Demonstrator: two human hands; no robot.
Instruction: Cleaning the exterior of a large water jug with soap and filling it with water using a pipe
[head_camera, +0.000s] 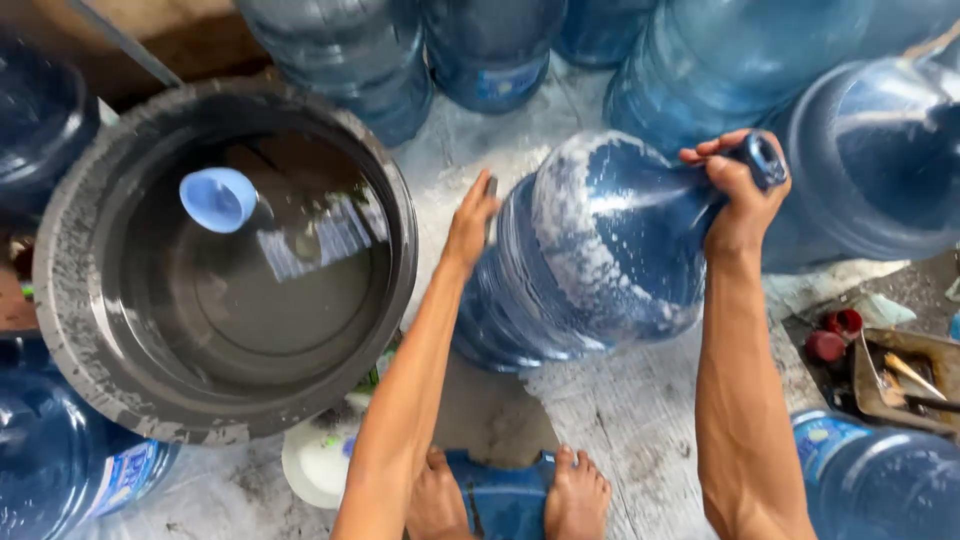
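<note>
Soapy jug (600, 250) sideways, neck rightward

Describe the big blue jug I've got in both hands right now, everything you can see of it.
The jug is a large, translucent blue plastic water bottle with a ribbed body, streaked with white suds across its shoulder. It lies tilted on its side over the wet concrete floor, neck pointing right. The right hand grips the neck, its fingers wrapped just behind the open mouth. The left hand presses against the ribbed wall near the base. Other blue jugs crowd behind it.
</note>
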